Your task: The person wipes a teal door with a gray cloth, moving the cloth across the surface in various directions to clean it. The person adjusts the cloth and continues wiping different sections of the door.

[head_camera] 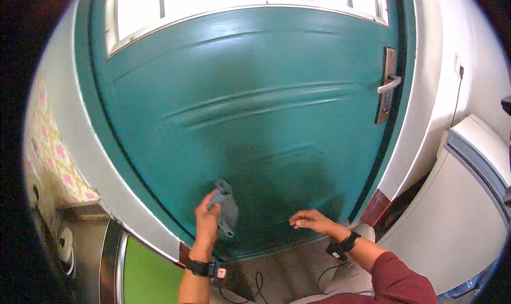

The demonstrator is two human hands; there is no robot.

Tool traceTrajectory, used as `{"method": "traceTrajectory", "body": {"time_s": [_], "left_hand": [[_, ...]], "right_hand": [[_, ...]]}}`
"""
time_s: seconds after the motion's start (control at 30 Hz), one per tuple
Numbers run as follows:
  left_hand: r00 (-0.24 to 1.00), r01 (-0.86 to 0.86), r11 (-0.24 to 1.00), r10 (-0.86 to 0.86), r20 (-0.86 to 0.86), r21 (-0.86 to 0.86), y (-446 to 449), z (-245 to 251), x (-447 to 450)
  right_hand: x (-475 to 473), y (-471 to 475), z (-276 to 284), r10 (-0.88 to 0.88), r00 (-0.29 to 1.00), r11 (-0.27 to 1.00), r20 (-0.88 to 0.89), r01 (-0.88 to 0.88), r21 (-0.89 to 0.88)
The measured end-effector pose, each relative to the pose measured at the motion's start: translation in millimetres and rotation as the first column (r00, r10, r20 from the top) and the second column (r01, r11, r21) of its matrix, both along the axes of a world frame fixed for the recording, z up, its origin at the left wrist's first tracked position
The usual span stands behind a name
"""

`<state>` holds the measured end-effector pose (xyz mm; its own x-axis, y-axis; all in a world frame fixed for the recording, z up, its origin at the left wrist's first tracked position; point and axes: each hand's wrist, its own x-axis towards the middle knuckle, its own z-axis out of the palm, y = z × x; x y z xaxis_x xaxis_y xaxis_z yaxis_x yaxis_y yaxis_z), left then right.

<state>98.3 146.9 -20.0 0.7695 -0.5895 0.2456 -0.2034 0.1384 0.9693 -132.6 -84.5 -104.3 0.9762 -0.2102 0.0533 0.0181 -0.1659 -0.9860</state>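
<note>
My left hand [207, 214] grips a bunched grey cloth [228, 212], which hangs past my fingers against or just before the lower part of a teal door [255, 132]. The cloth's outline is slightly blurred. To the right, my right hand [313, 222] holds nothing; its fingers are bent and loosely apart, in front of the same lower door area. Whether it touches the door I cannot tell. Long pressed grooves run across the door, and a lever handle [389, 84] on a metal plate sits at its right side.
On the right stands a white refrigerator [447, 196] below a wall socket [458, 64] with a plugged cord. A green cabinet panel [151, 272] and a counter [82, 240] flank the left. Black straps with small devices [217, 273] are on both wrists, and cables [259, 284] hang below.
</note>
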Motion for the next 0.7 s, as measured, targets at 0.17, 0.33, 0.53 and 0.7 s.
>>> {"method": "traceTrajectory", "body": {"time_s": [0.17, 0.33, 0.53, 0.7], "left_hand": [[0.84, 0.164, 0.963, -0.251, -0.48, -0.216, 40.1, -66.9, 12.0], [0.758, 0.064, 0.899, -0.326, -0.565, -0.434, 71.6, -98.9, 45.0], [0.649, -0.114, 0.797, -0.392, -0.652, -0.593, 87.0, -117.6, 42.6], [0.608, -0.104, 0.62, -0.579, -0.543, -0.778, 77.1, -127.7, 46.4]], "right_hand": [[52.5, 50.1, 41.7, 0.048, 0.998, 0.929, 0.029, -0.034, -0.368], [95.6, 102.8, 53.2, 0.097, 0.993, 0.967, 0.069, -0.077, -0.241], [154.4, 138.6, 1.8, 0.17, 0.982, 0.955, 0.081, -0.144, -0.26], [188.5, 124.8, -45.3, 0.098, 0.994, 0.993, 0.039, -0.095, -0.063]]}}
